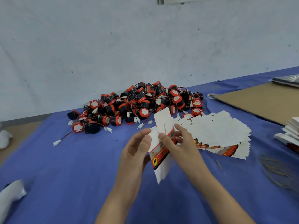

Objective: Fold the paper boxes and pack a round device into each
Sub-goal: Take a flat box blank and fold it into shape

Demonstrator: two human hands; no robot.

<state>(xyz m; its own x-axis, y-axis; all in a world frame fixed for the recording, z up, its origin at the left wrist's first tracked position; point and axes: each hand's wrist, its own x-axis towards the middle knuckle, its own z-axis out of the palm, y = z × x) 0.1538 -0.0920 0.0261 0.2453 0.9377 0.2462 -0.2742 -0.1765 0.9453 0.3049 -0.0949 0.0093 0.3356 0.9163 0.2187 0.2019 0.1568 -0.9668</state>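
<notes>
- We've got one paper box (160, 156) up off the table between both hands, not yet folded, roughly upright and tilted a bit. Its white flaps stick out top and bottom, with a red and black printed band across the middle.
- Our left hand (137, 147) grips the box's left edge, thumb on the near face and fingers curled round behind.
- Our right hand (178, 143) is clamped on the box too, thumb pressed on the front near the top of the printed band and the fingers wrapped round the right side.
- The stack of flat boxes (218, 135) is fanned out on the blue cloth (64, 175) just right of the hands, mostly white side up.
- The pile of round devices (137, 102) sits further back against the wall. They're black with red caps, red and black wires and white plugs tangled all through. One loose plug (56, 142) trails out to the left.
- A cardboard sheet (258, 102) lies at the far right, and some rubber bands (278, 172) are on the cloth near the right edge.
- There's something white and soft (11, 196) at bottom left, can't tell what it is.
</notes>
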